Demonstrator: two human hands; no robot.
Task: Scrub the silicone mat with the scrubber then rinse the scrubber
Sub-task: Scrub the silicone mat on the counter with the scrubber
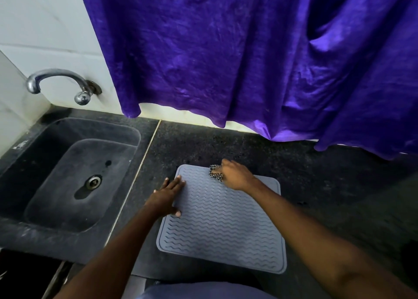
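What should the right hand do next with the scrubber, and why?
Probably drag the scrubber toward the body across the mat. The right hand holds it at the far edge, so the near ridges look unscrubbed, and the left hand lies flat on the left edge.

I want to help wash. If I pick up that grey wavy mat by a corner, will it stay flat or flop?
The silicone mat looks thin and lies flat on the counter, so it would probably droop. The left hand presses its edge, suggesting it slides when scrubbed.
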